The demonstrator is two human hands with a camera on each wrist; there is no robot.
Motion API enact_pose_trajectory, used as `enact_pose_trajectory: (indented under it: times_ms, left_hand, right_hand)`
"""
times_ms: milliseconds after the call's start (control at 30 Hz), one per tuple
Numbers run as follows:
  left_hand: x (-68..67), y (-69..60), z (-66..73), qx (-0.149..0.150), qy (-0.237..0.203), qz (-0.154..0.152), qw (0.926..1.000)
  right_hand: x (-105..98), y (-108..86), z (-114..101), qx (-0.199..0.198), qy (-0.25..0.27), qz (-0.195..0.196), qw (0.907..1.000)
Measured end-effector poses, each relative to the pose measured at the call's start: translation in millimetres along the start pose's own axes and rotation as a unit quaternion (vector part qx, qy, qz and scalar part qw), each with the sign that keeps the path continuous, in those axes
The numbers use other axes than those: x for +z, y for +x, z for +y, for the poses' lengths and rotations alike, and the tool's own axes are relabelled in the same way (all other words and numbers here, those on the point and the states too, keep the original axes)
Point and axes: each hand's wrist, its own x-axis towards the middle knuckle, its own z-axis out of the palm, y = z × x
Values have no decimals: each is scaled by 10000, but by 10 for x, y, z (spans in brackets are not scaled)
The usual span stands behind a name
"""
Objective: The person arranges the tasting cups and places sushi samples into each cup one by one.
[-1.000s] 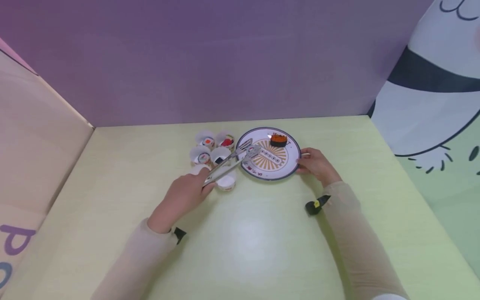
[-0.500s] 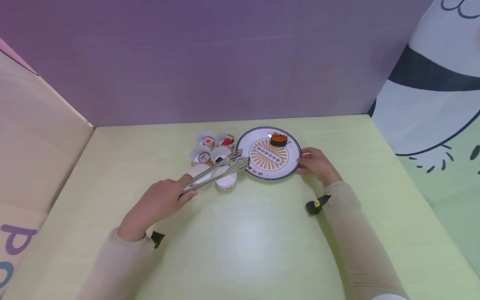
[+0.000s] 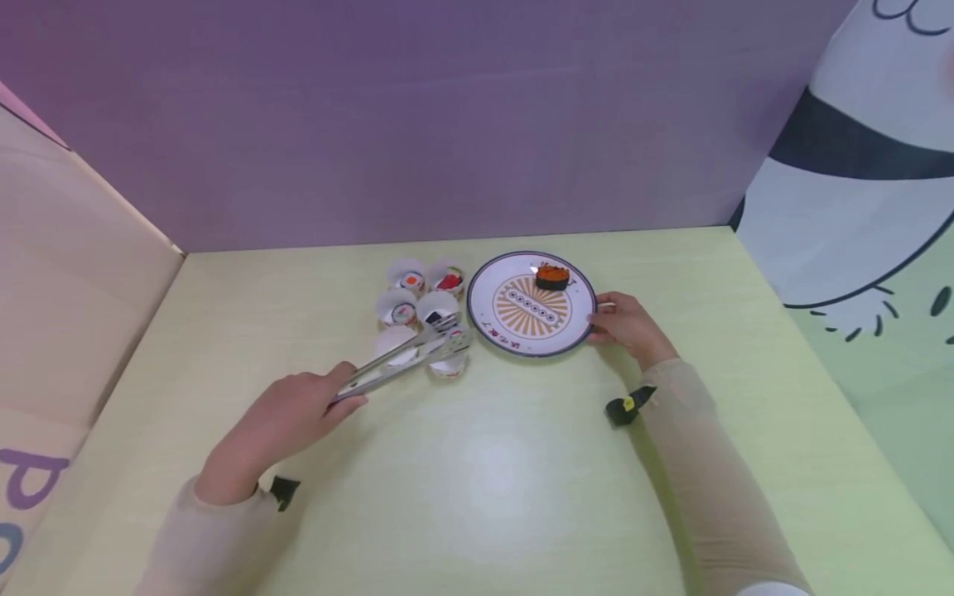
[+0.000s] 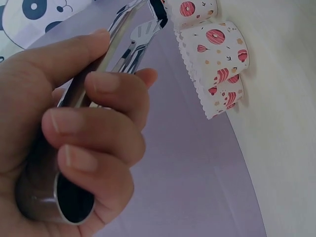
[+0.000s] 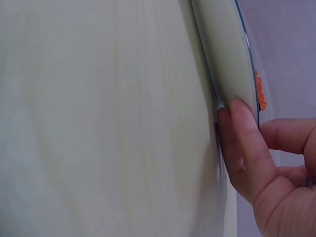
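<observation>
My left hand (image 3: pixel 291 414) grips metal tongs (image 3: pixel 387 368), its fingers curled round the handles in the left wrist view. The tongs' tips hang over the near paper cups (image 4: pixel 215 44), partly hiding them. A small pale and red spot shows between the tips, too small to make out. My right hand (image 3: pixel 629 327) pinches the right rim of a round white plate (image 3: pixel 488 285) with a dark edge, thumb above and fingers beneath. On the plate's far side sits an orange-topped sushi piece (image 3: pixel 552 277) with a black wrap, apart from both hands.
Several white paper cups cluster left of the plate. One far cup (image 3: pixel 397 266) holds an orange-and-white piece, its neighbour a red piece (image 3: pixel 450 280). Nearer cups hold a round roll (image 3: pixel 403 314) and a dark piece (image 3: pixel 434 317). A purple wall (image 3: pixel 477 124) stands behind the table (image 3: pixel 484 497).
My left hand has drawn the tongs leftward and toward me, from over the plate to over the near cups. The right hand stays on the plate's rim; plate and sushi have not moved.
</observation>
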Motion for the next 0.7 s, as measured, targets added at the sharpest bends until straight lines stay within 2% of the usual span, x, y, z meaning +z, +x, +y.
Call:
enact_pose_trajectory:
  times_ms: [300,700]
  left_hand:
    - [-21,-72,-63,-79,-105,-114,9998]
    - [30,-42,-55,-48,-226,-291,9993]
  right_hand:
    - [6,-2,2,-11,68,-22,10000]
    - [4,-27,-20,4,-61,6,10000]
